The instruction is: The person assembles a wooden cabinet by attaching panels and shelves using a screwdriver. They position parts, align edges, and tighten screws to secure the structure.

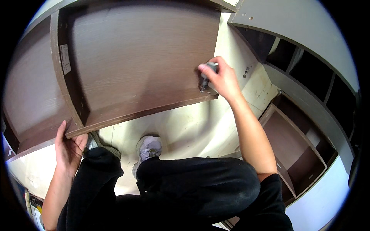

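A brown wooden cabinet frame [142,50] lies across the upper left, its near side board [154,109] running along the lower edge. My right hand [221,79] is closed around the handle of a screwdriver [205,79]. The tool's tip meets a small fitting at the right end of the near board; the fitting is too blurred to name. My left hand [71,148] grips the near board below the upright divider [65,69], one finger up along its inner side and the others curled beneath. Part of those fingers is hidden by the board.
At the right stands a grey furniture piece [312,23] with dark open compartments. Below it are brown drawer-like boxes [296,142]. Several small dark pieces [247,71] lie on the pale floor [189,127]. My shoes [149,148] are close under the near board.
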Motion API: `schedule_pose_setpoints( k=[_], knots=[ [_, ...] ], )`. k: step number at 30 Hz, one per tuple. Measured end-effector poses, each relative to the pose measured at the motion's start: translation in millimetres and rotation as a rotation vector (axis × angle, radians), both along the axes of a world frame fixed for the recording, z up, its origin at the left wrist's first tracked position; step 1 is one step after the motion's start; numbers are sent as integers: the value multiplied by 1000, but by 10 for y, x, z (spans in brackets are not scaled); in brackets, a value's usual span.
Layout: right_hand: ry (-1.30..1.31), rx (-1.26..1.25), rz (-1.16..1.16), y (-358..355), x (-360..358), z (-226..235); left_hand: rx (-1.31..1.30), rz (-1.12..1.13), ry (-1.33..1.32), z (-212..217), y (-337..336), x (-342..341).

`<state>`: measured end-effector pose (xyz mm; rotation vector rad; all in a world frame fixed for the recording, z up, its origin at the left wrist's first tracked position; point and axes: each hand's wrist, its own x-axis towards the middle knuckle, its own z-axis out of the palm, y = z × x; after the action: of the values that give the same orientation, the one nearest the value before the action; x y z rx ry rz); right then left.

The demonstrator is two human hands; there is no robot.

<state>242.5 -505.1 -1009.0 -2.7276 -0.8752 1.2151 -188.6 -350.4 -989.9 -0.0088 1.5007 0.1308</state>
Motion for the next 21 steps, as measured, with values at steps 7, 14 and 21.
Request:
schedule_pose_setpoints(
  k=[7,14,21],
  knots=[
    [263,-476,-263,-363,563,-130,-26,12,48,-32,-7,-36],
    [516,-299,-511,-577,303,-135,-37,93,-19,-36,14,-32],
    [596,-357,-548,-606,365,-165,-26,74,-64,-12,40,-147]
  ],
)
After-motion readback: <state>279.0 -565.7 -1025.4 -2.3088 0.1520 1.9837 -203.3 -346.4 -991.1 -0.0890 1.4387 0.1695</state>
